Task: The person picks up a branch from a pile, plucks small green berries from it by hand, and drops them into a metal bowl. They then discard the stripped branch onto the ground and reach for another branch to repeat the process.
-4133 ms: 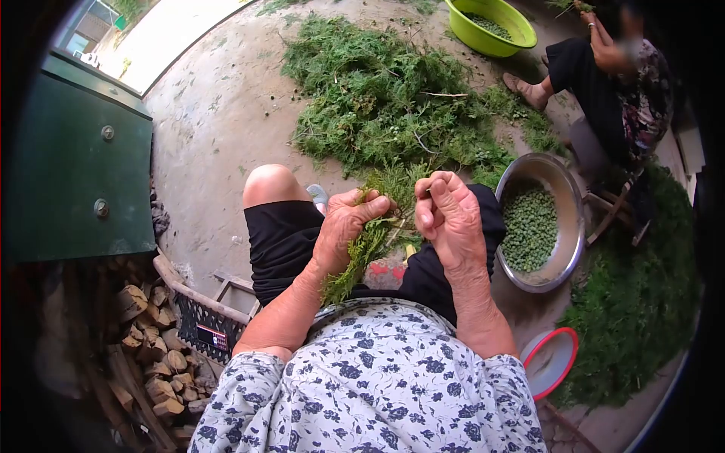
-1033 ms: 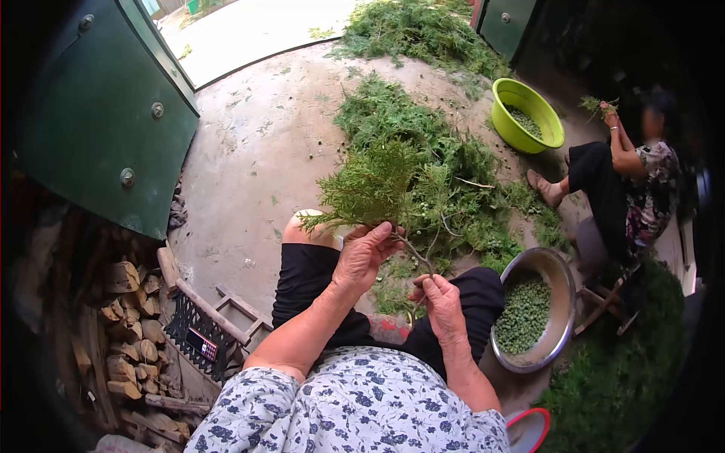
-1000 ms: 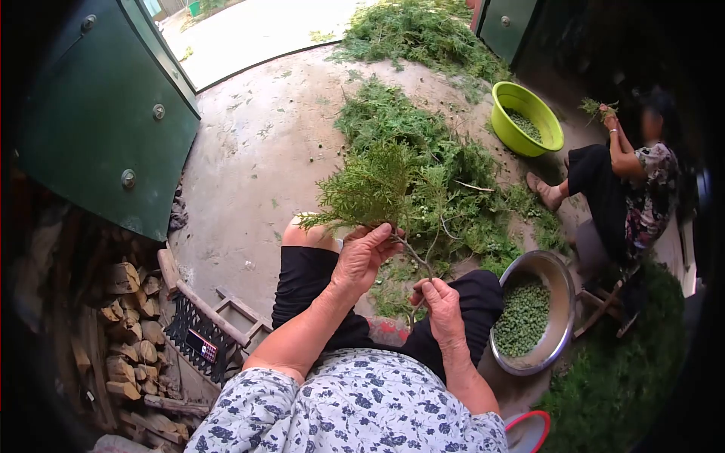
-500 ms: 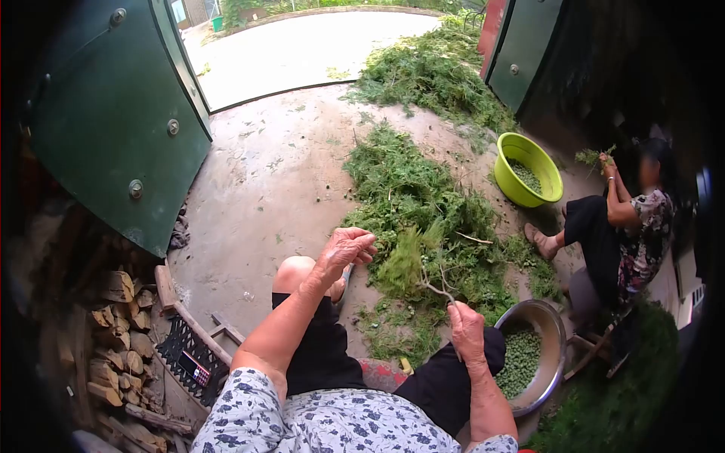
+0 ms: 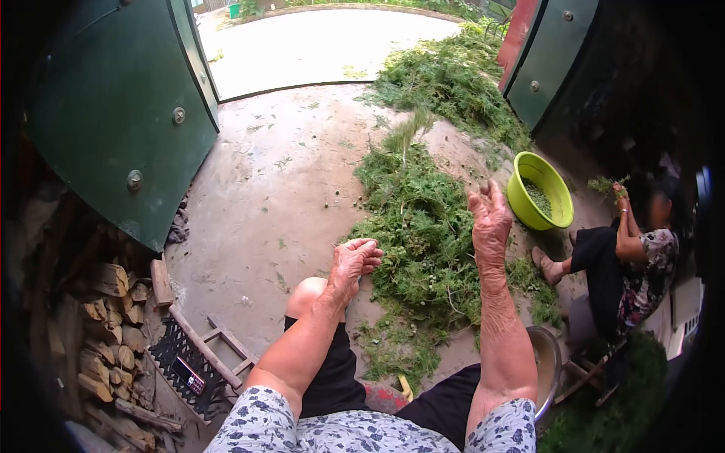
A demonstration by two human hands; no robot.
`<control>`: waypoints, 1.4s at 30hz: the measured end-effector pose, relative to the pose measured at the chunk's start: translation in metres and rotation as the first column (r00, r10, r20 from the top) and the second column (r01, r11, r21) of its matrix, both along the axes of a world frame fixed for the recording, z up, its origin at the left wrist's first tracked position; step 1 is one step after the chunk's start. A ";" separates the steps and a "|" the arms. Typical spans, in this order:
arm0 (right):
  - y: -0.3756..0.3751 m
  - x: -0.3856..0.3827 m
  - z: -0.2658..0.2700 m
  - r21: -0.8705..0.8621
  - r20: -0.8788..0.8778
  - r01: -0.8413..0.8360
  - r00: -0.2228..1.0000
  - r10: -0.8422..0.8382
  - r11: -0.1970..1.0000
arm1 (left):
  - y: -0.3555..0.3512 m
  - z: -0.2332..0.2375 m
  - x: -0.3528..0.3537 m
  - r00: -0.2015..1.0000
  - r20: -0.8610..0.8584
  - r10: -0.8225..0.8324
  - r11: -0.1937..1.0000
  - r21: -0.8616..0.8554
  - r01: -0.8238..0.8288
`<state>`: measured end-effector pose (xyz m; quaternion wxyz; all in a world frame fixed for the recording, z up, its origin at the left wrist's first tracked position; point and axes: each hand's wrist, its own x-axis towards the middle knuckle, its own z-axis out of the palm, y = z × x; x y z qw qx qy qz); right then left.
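My left hand [image 5: 356,260] is over my knee, its fingers curled together; anything inside them is hidden. My right hand [image 5: 491,219] reaches forward over the right side of the green branch pile [image 5: 419,226], fingers loosely apart with nothing in them. A feathery green sprig [image 5: 410,134], blurred by motion, is above the far end of the pile. Beside my right leg stands a metal basin [image 5: 555,370], mostly hidden behind my right forearm. Small pale-green berries show among the branches.
A lime-green tub [image 5: 555,219] holds green berries. To its right a seated person [image 5: 630,253] holds a sprig. More branches [image 5: 453,83] lie by the doorway. At left are a green metal door [image 5: 128,128], stacked firewood [image 5: 113,332] and a stool with a phone [image 5: 189,375] on it.
My right hand has swung forward and up from beside the basin and let go of the sprig, which is now farther off above the pile. My left hand stays curled over my knee.
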<state>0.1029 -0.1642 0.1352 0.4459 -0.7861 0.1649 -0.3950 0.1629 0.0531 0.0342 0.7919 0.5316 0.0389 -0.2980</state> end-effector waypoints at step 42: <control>-0.057 -0.124 -0.315 0.410 -0.872 0.504 0.461 0.165 0.760 | -0.077 0.025 0.035 0.989 -0.080 -0.124 0.992 -0.036 0.121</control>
